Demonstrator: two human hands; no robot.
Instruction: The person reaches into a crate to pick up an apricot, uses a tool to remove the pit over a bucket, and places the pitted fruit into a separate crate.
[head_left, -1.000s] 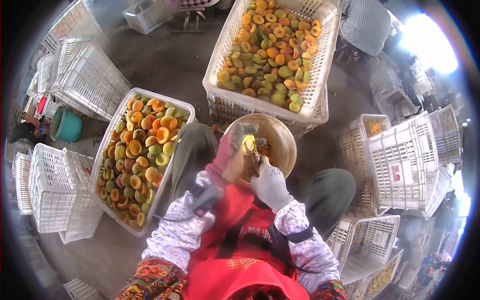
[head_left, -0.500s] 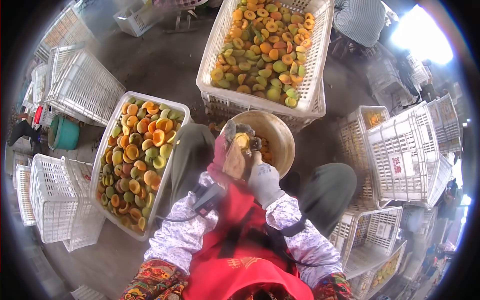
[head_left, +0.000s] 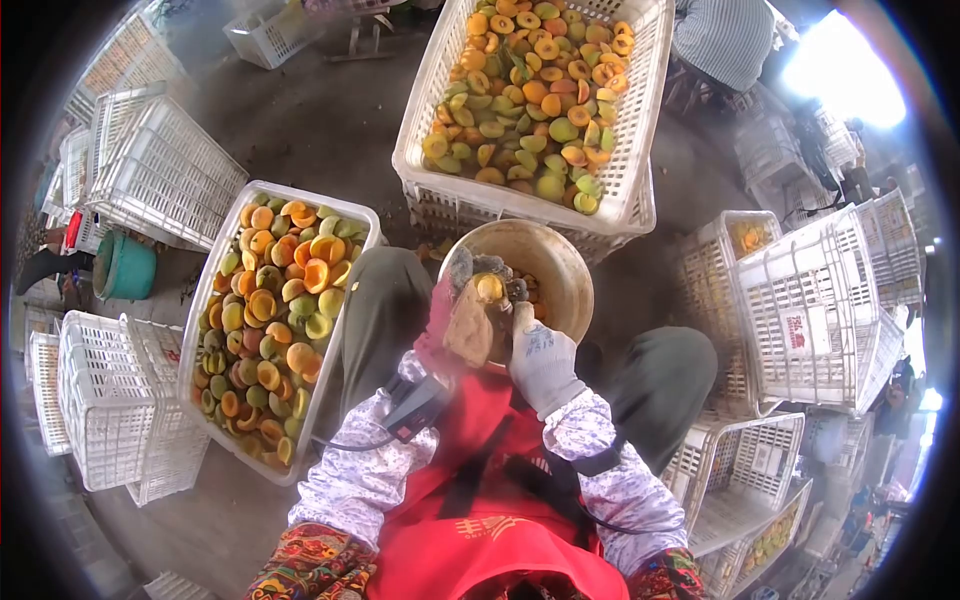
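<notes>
My left hand (head_left: 462, 312), in a stained pink glove, grips a yellow fruit half (head_left: 489, 288) above a tan round bowl (head_left: 572, 270) that sits between my knees. My right hand (head_left: 538, 352), in a grey-white glove, is closed around a small dark tool (head_left: 516, 291) whose tip touches the fruit. Some fruit scraps lie in the bowl behind the hands. Both hands are close together over the bowl's near rim.
A white crate (head_left: 202, 300) of halved orange and green fruit stands at my left, another full crate (head_left: 423, 110) ahead. Stacked white crates (head_left: 160, 160) surround the floor left and right (head_left: 810, 310). A teal bucket (head_left: 125, 268) sits far left. Another person's striped back (head_left: 725, 40) is top right.
The hands shifted slightly within the bowl; the left hand turned the fruit while the right hand's tool stayed against it. The view moved a little.
</notes>
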